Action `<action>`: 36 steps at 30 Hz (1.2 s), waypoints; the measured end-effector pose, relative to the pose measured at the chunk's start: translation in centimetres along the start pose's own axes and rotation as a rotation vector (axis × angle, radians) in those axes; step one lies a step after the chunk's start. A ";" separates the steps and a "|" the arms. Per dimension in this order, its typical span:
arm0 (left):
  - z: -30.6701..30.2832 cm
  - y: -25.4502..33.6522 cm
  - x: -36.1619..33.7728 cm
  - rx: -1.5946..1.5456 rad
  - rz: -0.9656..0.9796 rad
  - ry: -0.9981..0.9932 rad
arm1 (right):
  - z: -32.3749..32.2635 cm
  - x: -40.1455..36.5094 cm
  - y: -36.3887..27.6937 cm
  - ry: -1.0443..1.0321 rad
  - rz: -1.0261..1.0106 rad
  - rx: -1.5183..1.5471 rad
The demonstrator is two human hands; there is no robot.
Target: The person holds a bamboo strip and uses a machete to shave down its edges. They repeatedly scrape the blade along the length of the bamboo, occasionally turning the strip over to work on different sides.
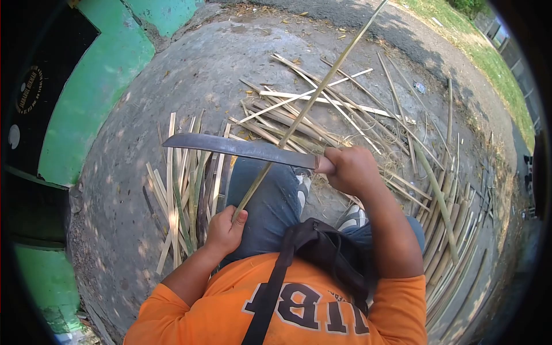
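Observation:
A long, thin bamboo strip (315, 95) slants up and away from my left hand (226, 231), whose fingers are wrapped round its near end beside my knee. My right hand (352, 171) grips a machete (230, 145) by its wooden handle. The dark blade points left and lies across the strip, overlapping it in this view just above my jeans. Part of the strip's lower end is hidden in my left fist.
Split bamboo pieces (339, 106) lie scattered on the concrete ahead. Another bundle of strips (183, 192) rests at my left, and longer bamboo poles (445, 221) lie at my right. A green wall (95, 95) stands on the left. A black bag (330, 253) hangs across my front.

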State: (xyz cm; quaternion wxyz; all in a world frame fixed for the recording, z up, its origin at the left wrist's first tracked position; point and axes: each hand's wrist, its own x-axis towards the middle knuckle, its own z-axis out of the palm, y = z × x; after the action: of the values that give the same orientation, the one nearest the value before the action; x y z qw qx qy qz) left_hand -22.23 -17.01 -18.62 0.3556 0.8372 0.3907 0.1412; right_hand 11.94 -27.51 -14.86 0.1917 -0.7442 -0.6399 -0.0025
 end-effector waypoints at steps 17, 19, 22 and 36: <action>-0.2 -0.1 0.1 -0.028 -0.033 -0.017 | 1.4 0.8 0.7 0.127 0.040 0.036; -0.2 0.1 0.1 -0.034 -0.050 -0.015 | 1.4 0.8 1.9 0.164 0.161 0.055; -0.6 0.1 0.3 -0.041 -0.053 -0.047 | 1.6 0.3 2.6 0.166 0.110 0.082; -0.6 -0.2 0.5 -0.040 -0.049 -0.072 | 5.3 0.8 -0.4 0.134 -0.224 -0.021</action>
State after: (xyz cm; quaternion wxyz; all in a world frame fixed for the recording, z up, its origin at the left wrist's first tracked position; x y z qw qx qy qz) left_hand -22.35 -16.27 -18.34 0.3894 0.8248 0.3949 0.1101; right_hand 10.46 -25.22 -19.45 0.2246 -0.6681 -0.7048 -0.0804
